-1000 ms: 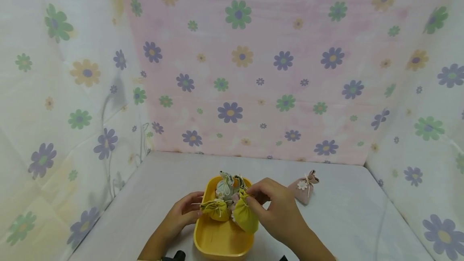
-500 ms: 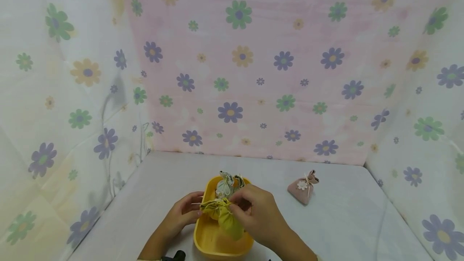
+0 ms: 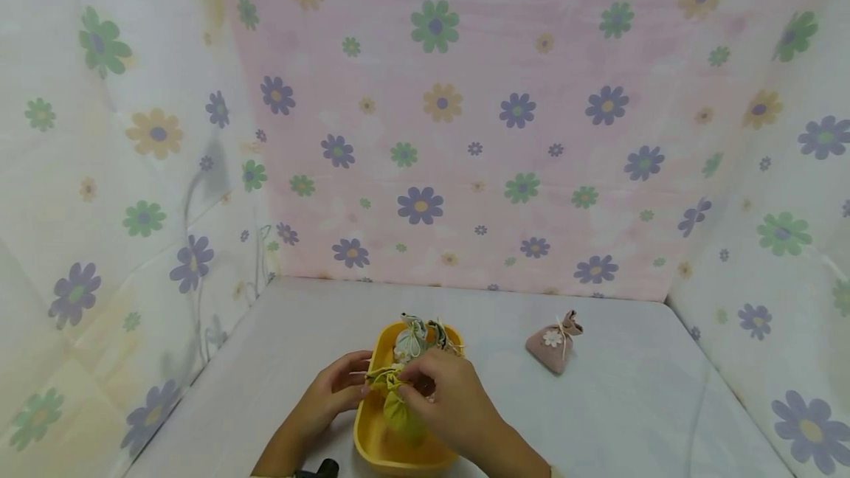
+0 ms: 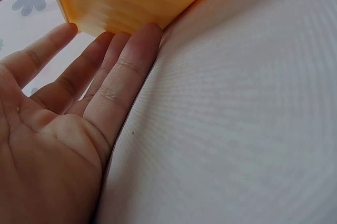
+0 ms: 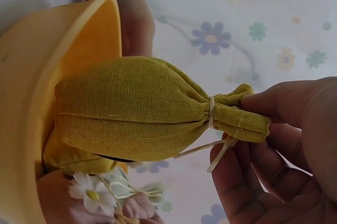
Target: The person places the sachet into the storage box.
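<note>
My right hand (image 3: 451,400) pinches the gathered neck of a yellow-green drawstring pouch (image 5: 131,111) between thumb and fingers. The pouch hangs over the near half of a yellow plastic basin (image 3: 372,452); its bottom reaches inside the rim in the right wrist view. Against the basin's left side, the fingertips of my left hand (image 4: 58,129) touch the outer wall, fingers extended. Another yellow pouch (image 5: 76,155) lies in the basin, mostly hidden by the held one. Farther back in it sits a pale grey-green pouch (image 3: 408,347), beside a partly covered pink one with a white flower (image 5: 90,194).
A pink pouch (image 3: 551,345) with a white flower lies on the white table (image 3: 631,397), right of the basin. Flower-patterned cloth (image 3: 465,131) hangs at the back and both sides.
My right hand has carried the held yellow-green pouch leftward over the basin, closer to the other yellow pouch. My left hand has stayed at the basin's side.
</note>
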Available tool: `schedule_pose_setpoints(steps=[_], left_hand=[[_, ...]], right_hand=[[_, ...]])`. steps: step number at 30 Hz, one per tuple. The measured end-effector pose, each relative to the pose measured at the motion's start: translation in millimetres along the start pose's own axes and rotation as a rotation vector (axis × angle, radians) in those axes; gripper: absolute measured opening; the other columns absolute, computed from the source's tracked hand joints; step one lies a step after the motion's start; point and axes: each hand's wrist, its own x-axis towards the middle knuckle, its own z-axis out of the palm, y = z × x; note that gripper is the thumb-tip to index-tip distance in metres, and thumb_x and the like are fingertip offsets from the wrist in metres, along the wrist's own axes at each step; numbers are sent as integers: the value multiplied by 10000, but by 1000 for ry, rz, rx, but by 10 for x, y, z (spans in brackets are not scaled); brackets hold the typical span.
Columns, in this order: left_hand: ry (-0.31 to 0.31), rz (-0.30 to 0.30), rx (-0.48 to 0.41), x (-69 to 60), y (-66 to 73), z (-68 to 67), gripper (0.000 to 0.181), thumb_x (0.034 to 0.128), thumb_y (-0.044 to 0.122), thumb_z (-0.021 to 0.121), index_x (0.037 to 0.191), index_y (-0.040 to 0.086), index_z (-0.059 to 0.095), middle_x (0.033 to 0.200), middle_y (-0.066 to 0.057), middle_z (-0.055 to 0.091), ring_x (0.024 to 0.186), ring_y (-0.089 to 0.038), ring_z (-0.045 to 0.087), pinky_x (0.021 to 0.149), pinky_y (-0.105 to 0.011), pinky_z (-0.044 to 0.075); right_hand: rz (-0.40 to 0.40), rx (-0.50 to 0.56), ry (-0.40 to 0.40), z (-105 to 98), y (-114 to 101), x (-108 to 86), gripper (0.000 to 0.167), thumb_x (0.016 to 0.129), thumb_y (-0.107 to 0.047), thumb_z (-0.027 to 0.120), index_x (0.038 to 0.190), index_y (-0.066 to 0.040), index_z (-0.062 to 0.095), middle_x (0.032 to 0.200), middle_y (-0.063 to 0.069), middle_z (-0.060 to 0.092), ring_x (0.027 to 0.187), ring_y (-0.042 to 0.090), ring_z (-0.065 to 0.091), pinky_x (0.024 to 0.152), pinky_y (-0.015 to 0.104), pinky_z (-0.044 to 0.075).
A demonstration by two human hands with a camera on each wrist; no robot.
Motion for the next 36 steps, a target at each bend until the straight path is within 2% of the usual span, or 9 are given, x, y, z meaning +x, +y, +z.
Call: schedule_pose_setpoints(steps=[11,17,23,31,36], left_hand=[[-17,19,4,-14,13,11,625,992,194,657,1551,57,413,1482,-279,510,1260,-314,633,898,-412,624],[0,2,15,-7,7,2,622,986,204,673,1546,82,430,1478,-252,524,1262,-325,629,896,-414,624],[7,-10,14,-18,7,2,634,984,207,677,1549,74,423,1483,-255,523,1258,-321,633,907,-418,620],[34,-19,29,-28,40,37,634,967,214,699,1534,80,448,1478,-257,526,1263,-336,626,897,-431,624],[36,-23,24,-30,49,44,626,969,204,695,1532,81,451,1471,-251,532,1259,-333,629,897,-432,624]], right_hand=[[-3,-124,-65,146,36,14,44,954,-187,729,943,-207,766,868,-201,624,810,-46,552,709,146,516],[-5,-92,-38,105,22,-6,85,960,-141,699,933,-204,751,888,-172,633,798,-50,576,691,153,548],[30,-83,6,20,78,-4,108,953,-111,700,989,-203,743,927,-138,643,821,-38,611,702,169,575],[22,-149,117,-184,249,-13,87,947,-112,730,988,-188,744,906,-129,643,790,-2,609,680,184,578],[76,-207,176,-293,375,-26,74,934,-120,745,995,-161,750,910,-138,633,800,-6,610,694,204,592]])
